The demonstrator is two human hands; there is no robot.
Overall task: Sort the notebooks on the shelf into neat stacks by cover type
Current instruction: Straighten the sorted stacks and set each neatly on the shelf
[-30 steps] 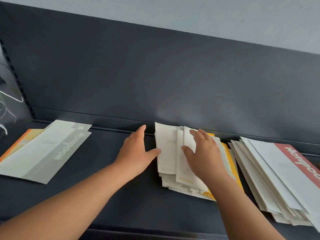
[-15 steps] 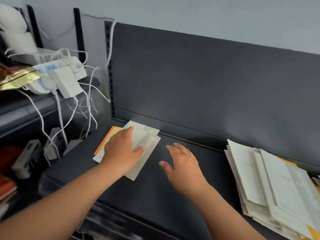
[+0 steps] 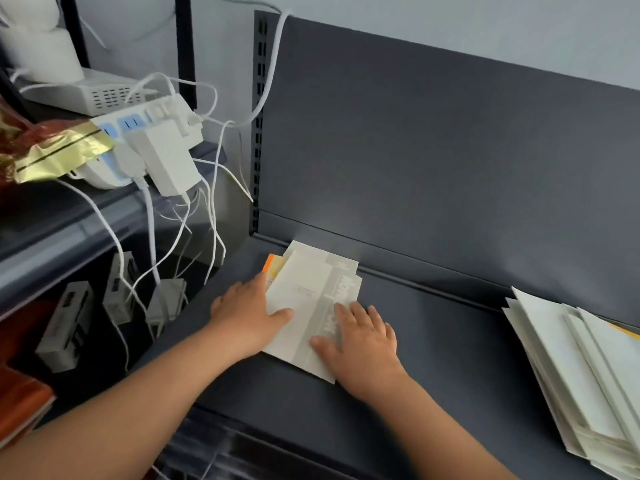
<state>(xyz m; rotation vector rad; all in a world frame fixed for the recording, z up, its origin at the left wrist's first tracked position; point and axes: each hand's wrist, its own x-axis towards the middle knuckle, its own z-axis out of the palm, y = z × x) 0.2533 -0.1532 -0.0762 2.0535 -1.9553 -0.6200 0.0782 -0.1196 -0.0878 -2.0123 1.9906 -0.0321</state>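
Note:
A small stack of notebooks [image 3: 308, 289] lies at the left end of the dark shelf [image 3: 450, 341]; the top one is pale with a grey band, and an orange-edged one [image 3: 269, 266] peeks out beneath. My left hand [image 3: 247, 315] lies along the stack's left side, its thumb resting on the top cover. With flat fingers, my right hand [image 3: 363, 337] rests on the stack's near right corner. A larger, fanned pile of pale notebooks [image 3: 575, 368] lies at the shelf's right end, a yellow one showing under it.
Left of the shelf hang a white power strip [image 3: 145, 147] with adapters and trailing white cables [image 3: 214, 209]. Grey boxes [image 3: 65, 323] sit on a lower level. A gold foil packet [image 3: 45, 150] is at far left. The shelf's upright back panel [image 3: 450, 150] stands behind the stacks.
The view swung left from the middle pile to the left stack. My left hand slid to the stack's left side, and my right hand came over from bare shelf onto the stack's near right corner.

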